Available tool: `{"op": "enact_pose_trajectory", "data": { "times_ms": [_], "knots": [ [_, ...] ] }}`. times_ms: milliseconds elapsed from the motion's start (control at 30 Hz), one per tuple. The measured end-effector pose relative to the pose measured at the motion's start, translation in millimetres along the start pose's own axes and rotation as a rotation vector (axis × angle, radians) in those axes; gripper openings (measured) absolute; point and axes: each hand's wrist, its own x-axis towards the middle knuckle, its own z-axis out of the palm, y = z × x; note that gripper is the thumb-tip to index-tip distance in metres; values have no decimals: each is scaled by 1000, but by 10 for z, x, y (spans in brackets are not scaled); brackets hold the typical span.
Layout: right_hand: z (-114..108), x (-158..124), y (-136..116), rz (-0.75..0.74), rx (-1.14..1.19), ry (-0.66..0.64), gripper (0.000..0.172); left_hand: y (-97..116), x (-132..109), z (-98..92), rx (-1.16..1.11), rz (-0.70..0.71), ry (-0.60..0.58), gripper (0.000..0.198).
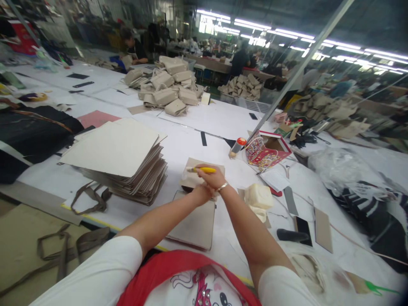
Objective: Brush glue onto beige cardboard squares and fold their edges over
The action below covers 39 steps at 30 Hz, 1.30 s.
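My right hand point(216, 177) is closed around a yellow-handled tool point(207, 170) whose pale tip points left; its exact kind is hard to make out. Just below it, my left hand point(202, 194) rests close against the right wrist, and its fingers are mostly hidden. Both hands are over a beige piece point(195, 165) with a dark lower edge. Nearer to me lies a flat grey-beige panel point(194, 227), which looks like a small stack. Left of the hands stands a tall pile of beige panels point(111, 146).
Beige bags point(172, 85) are heaped at the back of the white table point(181, 136). To the right are a spray can point(238, 146), a red patterned box point(267, 153), a cream block point(259, 196) and a dark phone-like slab point(302, 230). A metal pole point(296, 72) slants upward. Grey straps point(91, 197) hang left.
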Motion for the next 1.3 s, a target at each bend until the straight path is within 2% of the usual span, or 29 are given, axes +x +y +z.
{"op": "enact_pose_trajectory", "data": {
  "times_ms": [67,133,200,233,267,333,433,567,633,733,833,900,967,1067,1300],
  "knots": [
    [-329,-200,-16,4,176,267,35,-106,-142,-231,18,92,18,21],
    [-583,-453,-9,3,244,526,38,-217,-263,-515,50,175,122,18],
    [-669,-707,32,51,203,717,35,-299,-365,-769,-39,125,288,17],
    [-638,-817,64,102,158,759,33,-321,-417,-855,-157,59,342,17],
    [-563,-910,103,165,107,755,31,-331,-472,-904,-314,-12,359,18],
    [-327,-1041,190,301,3,653,28,-319,-603,-884,-680,-151,299,26],
    [40,-1169,316,429,-102,513,26,-289,-835,-660,-1110,-305,130,37],
    [286,-1432,468,423,-116,539,27,-433,-1113,-366,-1272,-409,25,40],
    [366,-1631,553,437,-152,502,26,-645,-1223,-277,-1251,-452,42,39],
    [547,-1946,700,507,-224,354,26,-1094,-1396,-161,-1109,-575,101,40],
    [780,-2164,862,543,-257,207,28,-1524,-1571,-25,-859,-692,36,40],
    [906,-2221,964,553,-266,141,29,-1715,-1642,57,-669,-678,-30,35],
    [984,-2219,1053,573,-280,99,29,-1817,-1653,114,-484,-616,-62,31],
    [1022,-2170,1154,594,-309,80,30,-1858,-1590,150,-306,-542,-109,29],
    [1023,-2095,1222,595,-355,53,32,-1891,-1478,195,-262,-568,-148,27]
  ]
}}
